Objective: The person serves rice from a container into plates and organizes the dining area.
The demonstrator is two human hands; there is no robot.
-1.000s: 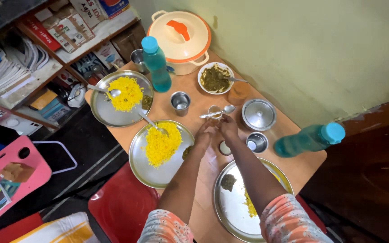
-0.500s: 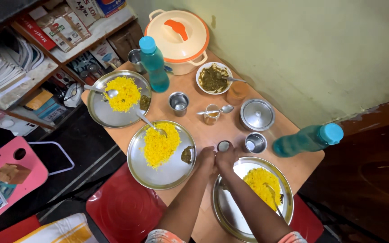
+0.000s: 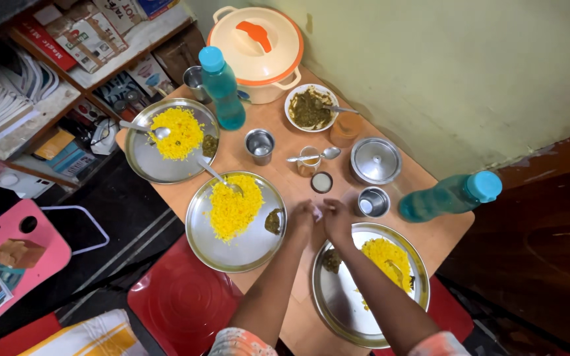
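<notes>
My left hand (image 3: 300, 217) and my right hand (image 3: 336, 219) rest close together on the wooden table (image 3: 423, 238), fingertips touching, between two steel plates. The middle plate (image 3: 232, 247) holds yellow rice, a spoon and a dab of green chutney. The near plate (image 3: 344, 306) holds yellow rice under my right forearm. A small round lid (image 3: 322, 182) lies just beyond my fingers. Behind it stands a small open jar (image 3: 308, 163) with a spoon (image 3: 325, 155) across its mouth. Whether my fingers pinch anything is unclear.
A steel cup (image 3: 372, 202), a lidded steel pot (image 3: 375, 160), a bowl of green curry (image 3: 311, 107), an orange jar (image 3: 346, 128), another cup (image 3: 259, 145), two teal bottles (image 3: 221, 86) (image 3: 450, 194), a casserole (image 3: 255, 43) and a third rice plate (image 3: 150, 161) crowd the table. A red stool (image 3: 179, 296) stands below.
My hands drew back from the jar toward the near plate. The small round lid, at my fingertips half a second ago, now lies alone on the table beside the jar.
</notes>
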